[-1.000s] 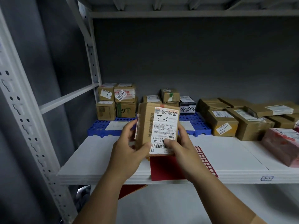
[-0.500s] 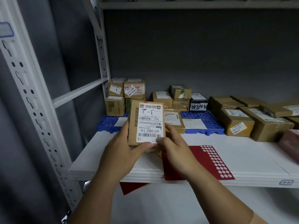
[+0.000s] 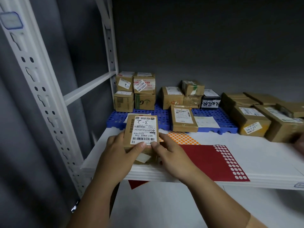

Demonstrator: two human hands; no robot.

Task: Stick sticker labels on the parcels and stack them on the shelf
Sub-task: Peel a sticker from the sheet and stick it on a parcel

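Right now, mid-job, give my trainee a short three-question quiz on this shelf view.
1. True or false: both hands hold the parcel marked 3-2.
2. Which sticker sheet lies nearer the shelf's front edge: A) orange sheet B) red sheet?
3. Fill in: the small parcels at the back stand on a ____ perforated mat.

Key:
1. True: left hand and right hand grip its near end.
2. B.
3. Blue.

blue perforated plastic mat (image 3: pixel 148 113) under the far boxes, grey wall (image 3: pixel 205 46) behind, white slotted upright post (image 3: pixel 41 89) at left
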